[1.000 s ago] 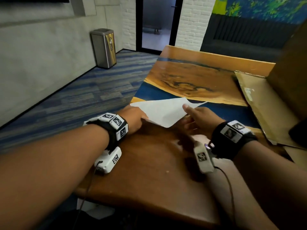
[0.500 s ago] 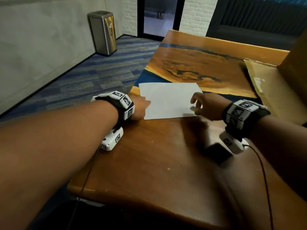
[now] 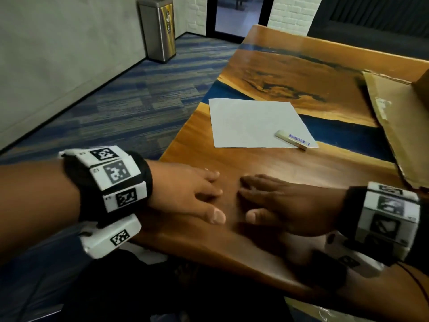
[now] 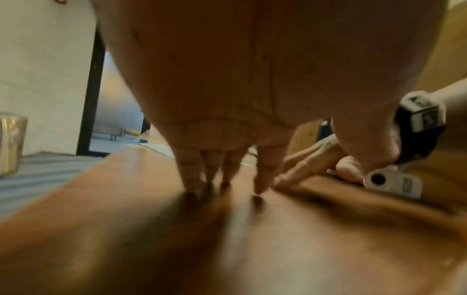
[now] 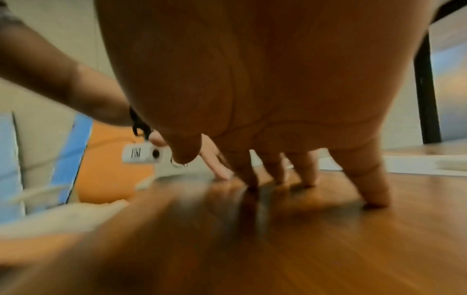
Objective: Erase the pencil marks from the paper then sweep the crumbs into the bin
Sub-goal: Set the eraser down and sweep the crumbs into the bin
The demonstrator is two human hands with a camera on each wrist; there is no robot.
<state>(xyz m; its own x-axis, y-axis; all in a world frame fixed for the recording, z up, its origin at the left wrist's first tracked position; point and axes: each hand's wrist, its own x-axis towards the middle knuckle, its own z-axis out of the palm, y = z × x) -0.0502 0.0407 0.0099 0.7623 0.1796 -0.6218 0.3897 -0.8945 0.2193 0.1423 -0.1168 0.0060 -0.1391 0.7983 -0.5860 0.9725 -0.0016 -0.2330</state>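
Observation:
A white sheet of paper (image 3: 257,123) lies flat on the wooden table (image 3: 290,166); no pencil marks show on it. A white eraser in a blue sleeve (image 3: 293,139) rests on the sheet's near right corner. My left hand (image 3: 197,194) and right hand (image 3: 274,201) lie flat on the wood near the front edge, fingertips facing each other with a narrow gap between. Both hold nothing. In the left wrist view the left fingertips (image 4: 192,179) touch the wood, and in the right wrist view the right fingertips (image 5: 374,197) do too. A steel bin (image 3: 157,26) stands on the carpet at the far left.
Flattened cardboard (image 3: 399,122) covers the table's right side. The table's left edge (image 3: 185,126) drops to blue striped carpet (image 3: 116,105). A dark doorway (image 3: 239,15) is behind the table.
Both hands let go of the paper, which now lies flat with the eraser on it, and drew back to the near part of the table, palms down.

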